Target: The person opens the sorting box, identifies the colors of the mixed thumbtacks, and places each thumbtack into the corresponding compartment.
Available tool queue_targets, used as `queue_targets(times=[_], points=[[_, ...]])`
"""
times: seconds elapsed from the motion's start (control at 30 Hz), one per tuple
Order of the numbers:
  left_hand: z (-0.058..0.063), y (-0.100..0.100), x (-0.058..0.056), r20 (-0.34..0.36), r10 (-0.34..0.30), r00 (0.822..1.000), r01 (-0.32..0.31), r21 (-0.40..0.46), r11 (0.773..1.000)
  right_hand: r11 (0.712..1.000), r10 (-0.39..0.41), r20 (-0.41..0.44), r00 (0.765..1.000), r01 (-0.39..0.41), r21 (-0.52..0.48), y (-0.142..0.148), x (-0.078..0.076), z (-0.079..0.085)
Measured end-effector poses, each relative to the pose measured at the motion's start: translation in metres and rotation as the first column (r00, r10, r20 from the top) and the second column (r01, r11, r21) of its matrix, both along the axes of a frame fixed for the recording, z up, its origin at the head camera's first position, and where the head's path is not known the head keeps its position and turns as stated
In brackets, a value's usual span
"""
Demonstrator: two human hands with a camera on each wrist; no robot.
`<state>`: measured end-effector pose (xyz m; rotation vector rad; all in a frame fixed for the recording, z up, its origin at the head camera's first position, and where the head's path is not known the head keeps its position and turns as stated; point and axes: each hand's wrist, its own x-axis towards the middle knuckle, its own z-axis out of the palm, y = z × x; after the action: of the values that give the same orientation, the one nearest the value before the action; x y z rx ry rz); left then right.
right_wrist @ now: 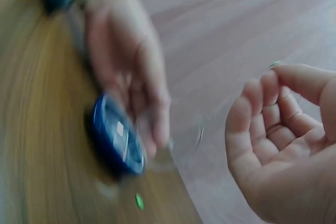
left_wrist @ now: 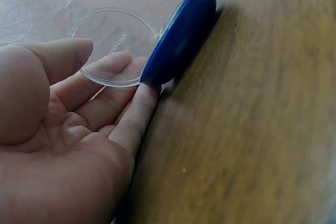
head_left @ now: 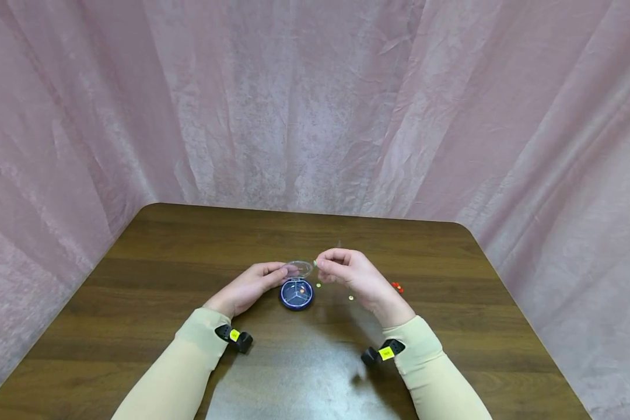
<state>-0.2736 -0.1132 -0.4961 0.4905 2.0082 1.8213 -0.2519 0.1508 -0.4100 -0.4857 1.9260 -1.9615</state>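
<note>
The blue case [head_left: 297,307] sits on the tabletop [head_left: 189,245], its clear lid [head_left: 301,269] raised and held by the left hand [head_left: 254,284]; work seems early, with one orange piece [head_left: 301,290] inside, the right hand's [head_left: 353,274] fingers pinching a green piece [head_left: 315,263], and loose pieces [head_left: 351,298] left outside.

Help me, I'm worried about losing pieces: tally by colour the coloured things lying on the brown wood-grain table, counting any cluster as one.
Round blue plastic case: 1
Small round green disc: 1
Small round pale-yellow piece: 1
Small red cluster: 1 (its pieces are too small to separate)
Total: 4, leaving out the tiny greenish piece in the right hand's grip.
</note>
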Motion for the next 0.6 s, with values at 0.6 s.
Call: queue_targets(times=[0.6], points=[[-0.001, 0.001, 0.000, 0.011, 0.004, 1.000, -0.004, 0.010, 1.000, 0.827, 0.343, 0.123, 0.931, -0.237, -0.511, 0.005, 0.017, 0.031]])
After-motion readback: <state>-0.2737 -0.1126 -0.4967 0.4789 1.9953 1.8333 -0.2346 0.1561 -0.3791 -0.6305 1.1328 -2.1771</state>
